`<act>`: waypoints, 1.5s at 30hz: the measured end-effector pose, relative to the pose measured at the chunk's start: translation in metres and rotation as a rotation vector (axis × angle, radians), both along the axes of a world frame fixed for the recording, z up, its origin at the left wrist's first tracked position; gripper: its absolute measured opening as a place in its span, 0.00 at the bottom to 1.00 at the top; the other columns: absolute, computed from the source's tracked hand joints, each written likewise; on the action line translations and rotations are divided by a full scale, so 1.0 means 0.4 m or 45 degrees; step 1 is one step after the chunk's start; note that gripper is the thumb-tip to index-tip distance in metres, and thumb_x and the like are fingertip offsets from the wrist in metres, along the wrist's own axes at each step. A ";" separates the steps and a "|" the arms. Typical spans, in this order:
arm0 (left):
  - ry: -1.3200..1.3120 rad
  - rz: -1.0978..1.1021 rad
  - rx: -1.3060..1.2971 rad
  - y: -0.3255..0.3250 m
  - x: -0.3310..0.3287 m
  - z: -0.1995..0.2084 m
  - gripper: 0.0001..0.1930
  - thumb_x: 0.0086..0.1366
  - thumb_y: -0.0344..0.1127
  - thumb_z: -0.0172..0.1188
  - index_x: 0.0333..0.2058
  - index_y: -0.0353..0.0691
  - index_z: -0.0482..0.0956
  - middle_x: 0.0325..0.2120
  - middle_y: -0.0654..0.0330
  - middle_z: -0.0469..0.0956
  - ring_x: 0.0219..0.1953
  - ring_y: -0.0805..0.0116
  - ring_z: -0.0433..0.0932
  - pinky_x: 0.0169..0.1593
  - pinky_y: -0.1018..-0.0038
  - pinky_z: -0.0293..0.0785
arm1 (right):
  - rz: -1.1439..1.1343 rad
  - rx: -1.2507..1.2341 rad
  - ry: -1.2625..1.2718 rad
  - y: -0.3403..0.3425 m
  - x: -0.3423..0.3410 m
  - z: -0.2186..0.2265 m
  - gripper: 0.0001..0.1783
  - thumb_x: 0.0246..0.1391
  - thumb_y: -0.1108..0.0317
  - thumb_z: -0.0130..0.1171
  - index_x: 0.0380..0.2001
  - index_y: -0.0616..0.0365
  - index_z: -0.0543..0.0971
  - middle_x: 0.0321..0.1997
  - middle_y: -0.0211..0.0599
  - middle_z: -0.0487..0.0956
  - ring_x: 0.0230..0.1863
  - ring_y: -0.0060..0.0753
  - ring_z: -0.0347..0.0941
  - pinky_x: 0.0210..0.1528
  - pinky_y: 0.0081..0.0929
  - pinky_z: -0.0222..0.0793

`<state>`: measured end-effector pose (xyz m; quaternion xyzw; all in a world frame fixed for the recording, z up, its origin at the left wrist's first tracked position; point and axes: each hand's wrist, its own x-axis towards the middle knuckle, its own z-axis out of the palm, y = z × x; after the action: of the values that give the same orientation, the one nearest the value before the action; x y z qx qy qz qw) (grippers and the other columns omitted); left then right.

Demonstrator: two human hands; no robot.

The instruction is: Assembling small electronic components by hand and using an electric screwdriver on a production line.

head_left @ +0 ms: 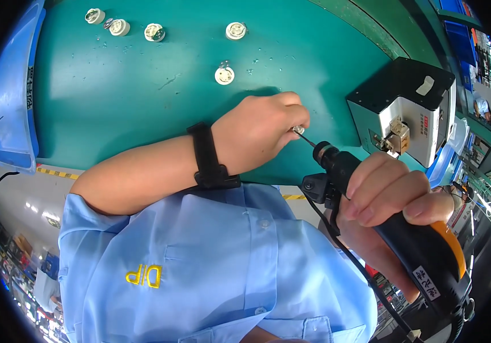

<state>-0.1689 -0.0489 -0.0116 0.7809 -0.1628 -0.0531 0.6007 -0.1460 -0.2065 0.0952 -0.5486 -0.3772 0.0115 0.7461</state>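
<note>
My left hand [260, 131], a black strap round its wrist, is closed in a pinch on a small pale part [298, 130], mostly hidden by the fingers. In my right hand [391, 197] is a black and orange electric screwdriver [422, 246]. Its thin bit points up and left, and the tip meets the small part or is right at it; whether it sits in a screw is too small to tell. Beyond my left hand, a round white fitting [224, 75] lies on the green mat [142, 103], with another white fitting [236, 31] farther back.
Several more round white fittings [154, 32] lie at the far left of the mat, among small clear scraps. A blue bin [11, 103] stands at the left edge. A black and silver machine [405, 103] occupies the right side. A cable [354, 257] runs beside the screwdriver.
</note>
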 end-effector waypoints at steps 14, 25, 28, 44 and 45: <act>-0.045 -0.012 0.034 0.000 0.000 -0.004 0.09 0.54 0.22 0.63 0.34 0.39 0.77 0.33 0.59 0.76 0.31 0.58 0.78 0.33 0.67 0.76 | 0.338 -0.264 -0.018 -0.041 0.028 0.028 0.12 0.59 0.65 0.54 0.40 0.56 0.64 0.30 0.46 0.77 0.27 0.44 0.77 0.29 0.36 0.73; -0.013 -0.015 0.050 0.001 -0.003 -0.001 0.10 0.54 0.22 0.63 0.35 0.40 0.76 0.34 0.59 0.75 0.30 0.59 0.79 0.33 0.67 0.76 | 0.182 -0.063 0.003 -0.029 0.015 0.011 0.08 0.62 0.67 0.49 0.40 0.56 0.64 0.31 0.49 0.78 0.29 0.45 0.78 0.30 0.37 0.74; -0.022 -0.004 0.046 0.000 -0.003 -0.002 0.10 0.54 0.21 0.63 0.35 0.40 0.76 0.34 0.59 0.74 0.30 0.59 0.79 0.32 0.68 0.76 | 0.193 -0.056 -0.004 -0.035 0.020 0.007 0.08 0.62 0.67 0.48 0.41 0.57 0.63 0.31 0.49 0.78 0.29 0.45 0.78 0.30 0.37 0.74; -0.020 0.012 0.043 -0.001 -0.005 -0.004 0.10 0.54 0.21 0.63 0.35 0.40 0.77 0.34 0.59 0.74 0.29 0.61 0.79 0.32 0.69 0.77 | -0.090 -0.049 -0.024 -0.011 -0.015 0.026 0.28 0.58 0.43 0.56 0.48 0.54 0.65 0.26 0.41 0.77 0.22 0.35 0.75 0.24 0.30 0.70; -0.023 0.010 0.045 -0.001 -0.004 -0.006 0.10 0.54 0.21 0.63 0.35 0.40 0.77 0.34 0.59 0.74 0.29 0.61 0.79 0.32 0.69 0.77 | -0.161 -0.018 -0.021 -0.010 -0.018 0.025 0.32 0.56 0.39 0.57 0.49 0.54 0.65 0.25 0.39 0.76 0.21 0.34 0.74 0.24 0.28 0.70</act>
<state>-0.1707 -0.0494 -0.0142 0.7926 -0.1643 -0.0467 0.5854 -0.1534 -0.2105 0.1052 -0.5767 -0.3478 -0.0374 0.7383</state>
